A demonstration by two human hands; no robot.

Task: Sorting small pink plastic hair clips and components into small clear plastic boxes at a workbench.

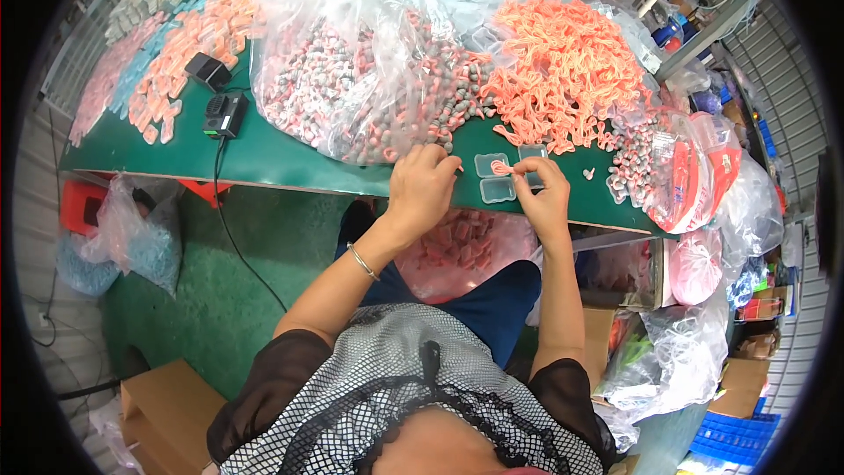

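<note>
Small clear plastic cases [498, 178], lying near the frame's centre on the green table [281, 158]; one holding a coiled pink cord piece [501, 167]. Right hand [545, 198] pinching at that case's edge, fingertips closed on it. Left hand [422, 185] curled, fingers down in the grey-pink pieces spilling from the big clear bag [352, 44]; whether grasping any, cannot tell. Best done, judging by this, steadying the case and seating one piece fully per case. Orange-pink cord heap [563, 62] at upper right.

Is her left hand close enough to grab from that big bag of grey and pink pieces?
Probably yes: the left hand rests at the open edge of the bag, with nothing between them.
</note>
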